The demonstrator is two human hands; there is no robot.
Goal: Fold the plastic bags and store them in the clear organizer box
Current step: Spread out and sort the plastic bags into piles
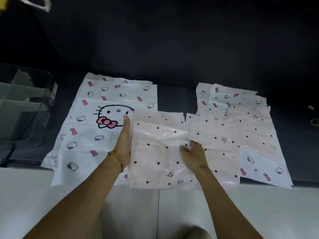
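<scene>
A pale pink dotted plastic bag (155,157) lies partly folded in the middle, straddling the dark surface and the white floor. My left hand (123,144) stands on edge with straight fingers against the bag's left side. My right hand (193,152) pinches the folded flap at the bag's right edge. A large white bag printed with cat faces and pink bows (96,121) lies flat to the left. A pile of several dotted and cat-print bags (241,135) lies to the right. The clear organizer box (25,109) stands at the far left.
The bags lie on a dark mat (172,97) that ends in an edge near me, with white tiled floor (51,195) below. A dark wall rises behind. A small round fitting (315,121) sits at the far right.
</scene>
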